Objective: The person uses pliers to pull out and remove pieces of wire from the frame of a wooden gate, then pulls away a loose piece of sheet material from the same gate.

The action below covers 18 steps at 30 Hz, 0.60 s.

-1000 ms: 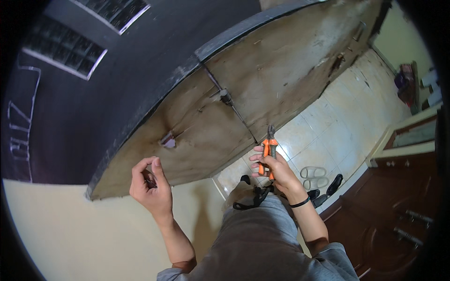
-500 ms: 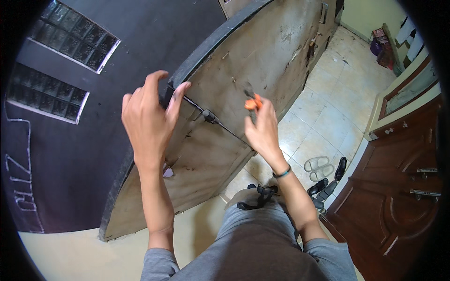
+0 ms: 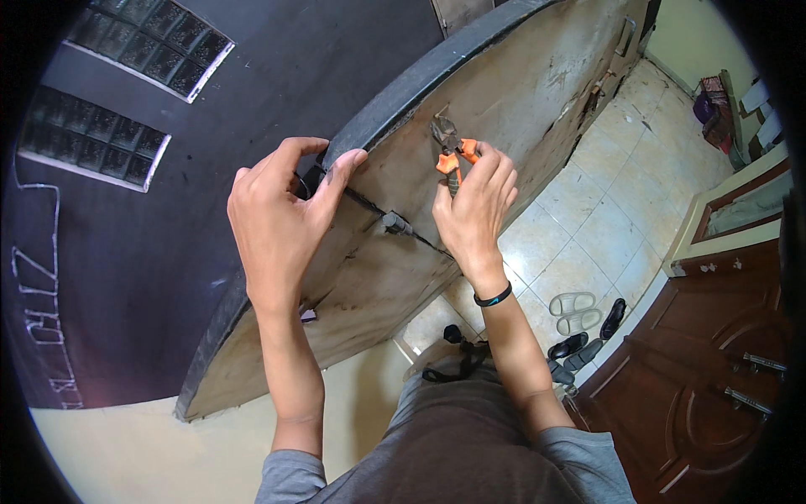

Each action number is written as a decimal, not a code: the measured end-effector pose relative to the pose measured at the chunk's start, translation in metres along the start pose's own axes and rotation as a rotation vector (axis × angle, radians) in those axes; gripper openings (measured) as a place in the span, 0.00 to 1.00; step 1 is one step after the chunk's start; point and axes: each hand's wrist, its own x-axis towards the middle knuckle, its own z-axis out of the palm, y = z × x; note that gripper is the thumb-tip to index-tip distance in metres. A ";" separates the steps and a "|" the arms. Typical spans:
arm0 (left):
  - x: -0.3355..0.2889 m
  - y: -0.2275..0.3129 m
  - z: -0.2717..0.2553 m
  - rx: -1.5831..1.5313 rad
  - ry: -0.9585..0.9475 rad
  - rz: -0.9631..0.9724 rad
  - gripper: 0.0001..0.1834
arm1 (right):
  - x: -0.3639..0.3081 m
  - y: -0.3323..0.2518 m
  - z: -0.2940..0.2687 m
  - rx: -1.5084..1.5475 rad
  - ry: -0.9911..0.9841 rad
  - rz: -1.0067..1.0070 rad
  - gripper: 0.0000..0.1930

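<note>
Orange-handled pliers (image 3: 448, 162), clamped in right grip (image 3: 477, 208), sit near the panel edge (image 3: 426, 77), the hold of left grip (image 3: 281, 217) unclear.

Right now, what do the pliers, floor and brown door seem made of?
Pliers: head likely metal, dull grey; orange grips perhaps plastic or rubber, bright and flared.
Floor: glossy, probably ceramic tile; joint lines and highlights show.
Brown door: likely varnished wood; its panels shine.

Right hand (image 3: 477, 202) hides most of the pliers' (image 3: 447, 136) lower grips. Left hand (image 3: 281, 210) blocks part of the panel's (image 3: 495, 109) top edge; can't tell if its fingers grip the dark bit there. Lilac scrap (image 3: 310, 316) partly behind left forearm (image 3: 285, 361). Brown door (image 3: 697, 370), near right, cut off. Far-right heap (image 3: 715, 113) too small to ID.
</note>
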 end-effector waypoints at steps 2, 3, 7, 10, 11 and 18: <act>0.001 0.000 -0.001 -0.017 -0.003 -0.007 0.21 | 0.000 -0.002 -0.001 0.005 -0.027 0.006 0.36; 0.001 0.000 -0.001 -0.012 -0.010 -0.012 0.21 | 0.001 -0.003 -0.002 0.020 -0.047 0.019 0.36; 0.001 0.002 -0.001 -0.008 -0.012 -0.005 0.20 | -0.003 -0.008 0.002 0.093 -0.087 0.081 0.34; 0.000 -0.002 0.002 -0.014 0.025 0.034 0.20 | -0.007 -0.015 0.004 0.089 -0.070 0.124 0.33; 0.000 -0.003 0.003 -0.015 0.040 0.049 0.20 | -0.007 -0.017 0.005 0.076 -0.062 0.136 0.33; 0.002 -0.005 0.001 -0.008 0.018 0.072 0.20 | 0.001 -0.002 0.004 -0.032 0.063 0.022 0.34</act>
